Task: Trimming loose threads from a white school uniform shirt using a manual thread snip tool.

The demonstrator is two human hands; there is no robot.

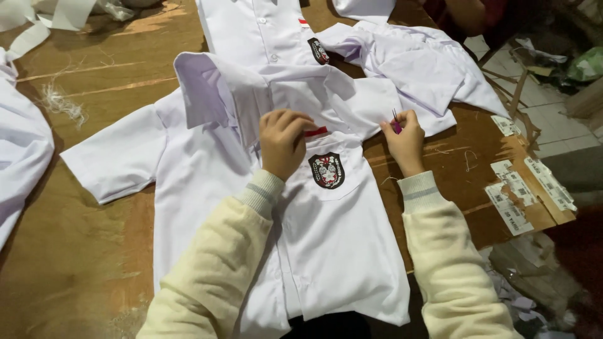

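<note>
A white short-sleeved shirt (188, 182) lies flat on the brown wooden table (81, 251), collar away from me. Its chest pocket bears a dark shield-shaped badge (326, 170) under a small red-and-white strip (316, 131). My left hand (284, 141) pinches the fabric near the placket, just left of that strip. My right hand (405, 139) rests on the shirt's right shoulder and grips a small pink-handled thread snipper (396, 123), its blades pointing up.
A second white shirt (270, 28) with the same badge lies beyond, and more white cloth (414, 63) is bunched at the back right. Another white garment (19, 150) sits at the left edge. Loose threads (59, 100) and paper labels (521, 188) lie on the table.
</note>
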